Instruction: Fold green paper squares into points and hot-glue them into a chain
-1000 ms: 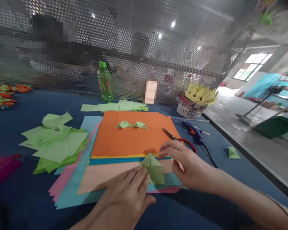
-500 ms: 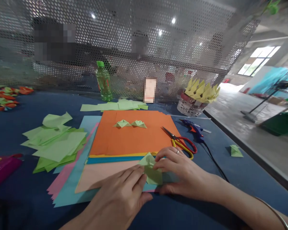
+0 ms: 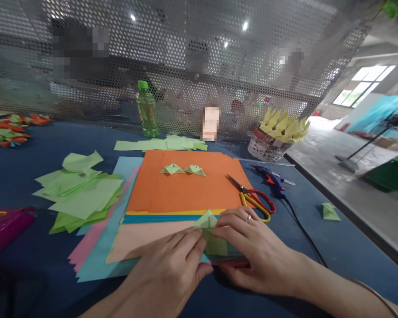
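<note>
A light green paper [image 3: 215, 243] with its top folded to a point lies between my hands, on the near part of the coloured sheets. My left hand [image 3: 177, 254] presses its left edge with the fingertips, fingers close together and thumb below. On the other side, the curled fingers of my right hand [image 3: 248, 247], a ring on one, hold the paper's right edge down. Two small folded green pieces [image 3: 172, 169] rest side by side on the orange sheets [image 3: 182, 194]. Scissors [image 3: 257, 198] with red and yellow handles lie just beyond my right hand.
Loose green papers [image 3: 82, 194] are piled at left, near a magenta packet [image 3: 6, 229]. Behind stand a green-capped bottle [image 3: 147, 112] and a pot with yellow folded paper points [image 3: 281, 126]. A blue glue gun [image 3: 270, 179] with a cord and another folded green piece [image 3: 331, 211] lie at right.
The whole view has shifted slightly, so things sit a little further right. My right fingers have come down lower over the green paper; the left hand presses in nearly the same spot.
</note>
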Available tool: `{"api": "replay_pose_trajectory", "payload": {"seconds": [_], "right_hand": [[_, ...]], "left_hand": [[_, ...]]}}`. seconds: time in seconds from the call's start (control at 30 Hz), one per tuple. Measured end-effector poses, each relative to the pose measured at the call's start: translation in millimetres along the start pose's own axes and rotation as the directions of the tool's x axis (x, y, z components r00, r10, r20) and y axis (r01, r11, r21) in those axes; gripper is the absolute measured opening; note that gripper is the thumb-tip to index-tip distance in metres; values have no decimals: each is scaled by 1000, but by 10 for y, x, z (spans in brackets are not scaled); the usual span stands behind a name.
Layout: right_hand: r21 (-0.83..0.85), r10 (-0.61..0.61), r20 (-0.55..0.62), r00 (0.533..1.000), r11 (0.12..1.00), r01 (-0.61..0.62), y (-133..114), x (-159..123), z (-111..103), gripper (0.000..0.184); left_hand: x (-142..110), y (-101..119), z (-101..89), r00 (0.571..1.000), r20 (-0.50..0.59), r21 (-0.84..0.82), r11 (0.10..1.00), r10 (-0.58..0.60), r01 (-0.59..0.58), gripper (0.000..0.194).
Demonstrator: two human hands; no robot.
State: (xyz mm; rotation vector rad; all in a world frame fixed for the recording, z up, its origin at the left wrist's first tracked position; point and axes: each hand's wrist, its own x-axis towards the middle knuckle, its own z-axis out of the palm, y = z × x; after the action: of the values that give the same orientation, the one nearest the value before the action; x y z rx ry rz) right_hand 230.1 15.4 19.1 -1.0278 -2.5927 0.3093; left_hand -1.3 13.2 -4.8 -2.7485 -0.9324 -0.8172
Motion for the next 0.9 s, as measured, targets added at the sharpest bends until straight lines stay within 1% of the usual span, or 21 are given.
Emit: {"api": "replay_pose_trajectory", "payload": {"seconds": [0.23, 0.37, 0.5, 0.57, 0.67, 0.77, 0.9], "right_hand": [[-32, 68, -96, 993, 997, -72, -34, 49, 81, 40], [-76, 87, -71, 994, 993, -93, -79, 95, 89, 42], [-101, 28, -50, 998, 994, -33, -100, 83, 43, 40], [-94, 25, -67, 997, 995, -31, -87, 60, 23, 38], [-66, 66, -92, 994, 995, -72, -66, 32, 2, 34], [-20, 116, -68, 991, 993, -118, -74, 24, -22, 32], [82, 163, -48, 985, 984, -159, -51, 1, -58, 28]], "left_hand": [[31, 4, -29, 1000, 0, 13, 1000, 7, -7, 36], [23, -2, -24, 998, 0, 40, 998, 58, -58, 38], [-19, -20, 20, 999, 23, 20, 999, 49, -50, 35], [-41, -32, 36, 998, 44, 15, 999, 44, -45, 32], [-61, -45, 43, 996, 75, 10, 998, 55, -56, 29], [-65, -45, 42, 995, 80, 11, 998, 61, -62, 28], [-76, -31, 52, 998, 55, 22, 999, 44, -45, 27]]}}
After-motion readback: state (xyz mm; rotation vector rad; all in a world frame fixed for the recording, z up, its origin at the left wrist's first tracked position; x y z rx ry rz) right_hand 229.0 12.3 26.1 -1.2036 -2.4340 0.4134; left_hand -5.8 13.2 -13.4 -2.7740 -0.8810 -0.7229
